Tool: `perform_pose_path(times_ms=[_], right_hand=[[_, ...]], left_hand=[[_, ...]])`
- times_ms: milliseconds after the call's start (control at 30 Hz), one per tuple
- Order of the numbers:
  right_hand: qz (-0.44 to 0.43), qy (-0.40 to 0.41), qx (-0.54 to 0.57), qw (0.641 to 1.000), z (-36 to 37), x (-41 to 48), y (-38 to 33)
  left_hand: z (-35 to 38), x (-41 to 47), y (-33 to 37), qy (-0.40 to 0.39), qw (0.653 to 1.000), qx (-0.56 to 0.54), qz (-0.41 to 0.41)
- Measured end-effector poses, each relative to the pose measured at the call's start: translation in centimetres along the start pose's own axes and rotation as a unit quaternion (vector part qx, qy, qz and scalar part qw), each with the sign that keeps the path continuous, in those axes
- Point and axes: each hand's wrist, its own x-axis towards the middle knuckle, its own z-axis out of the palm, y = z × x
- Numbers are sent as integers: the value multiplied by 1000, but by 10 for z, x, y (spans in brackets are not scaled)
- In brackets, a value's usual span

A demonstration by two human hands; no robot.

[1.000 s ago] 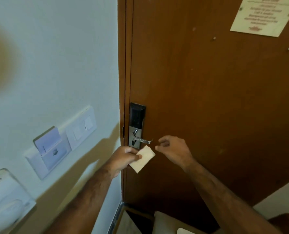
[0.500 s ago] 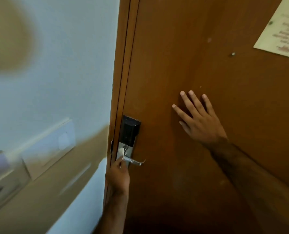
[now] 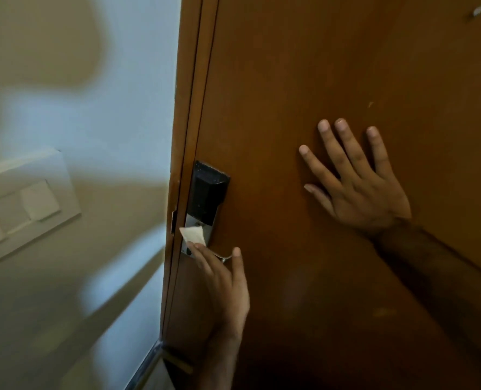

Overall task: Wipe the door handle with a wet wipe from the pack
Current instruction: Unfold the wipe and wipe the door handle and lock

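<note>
At the left of the frame I count one white switch plate [image 3: 22, 204] on the pale wall [image 3: 73, 114], blurred, with no writing I can make out. Moving right, one brown door [image 3: 304, 80] fills the rest of the frame, and one lock [image 3: 207, 198] sits near its left edge, black on top and silver below; no brand or label is readable on it. One white wipe [image 3: 193, 235] lies against the silver part of the lock, pinched in the fingertips of my left hand [image 3: 222, 280], which comes up from the bottom centre. Just right of those fingertips a short bit of the one metal door handle [image 3: 224, 256] shows, mostly hidden behind the hand. At the centre right, my right hand [image 3: 357, 187] is pressed flat on the door, fingers spread apart, holding nothing. One small metal stud [image 3: 478, 11] shows at the upper right.
</note>
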Motion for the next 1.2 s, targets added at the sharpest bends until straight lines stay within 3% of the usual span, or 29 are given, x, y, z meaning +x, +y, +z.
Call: perform_pose_path(times_ms=[167,367,500,600,700,800,933,1067,1200], right_hand=[[6,-6,37,999,-1,-1,-1],[8,-5,48,999,-2,-1,-2],[7,-10,51,999,-2,-2,-3],[8,-12,57,998,-3,-2,-3],[9,-10,58,998,-5,-2,-3],[8,-10,60,998,-5,-1,-3],[7,-11,61,998,-6,-1,-3],[3,-15,71,997,-7,0,-3],[-1,-22,82,996,-7,0,-1]], left_hand=[[8,8,-6,33,999,-36,12],[31,-50,-17,-18,999,11,43],[20,-7,-29,19,999,31,30],[13,17,-26,45,998,-19,44],[25,-13,-14,39,999,31,12],[35,-48,-16,-2,997,55,48],[22,-13,-36,17,996,76,42],[7,35,-38,51,989,88,105],[11,9,-40,31,984,153,86]])
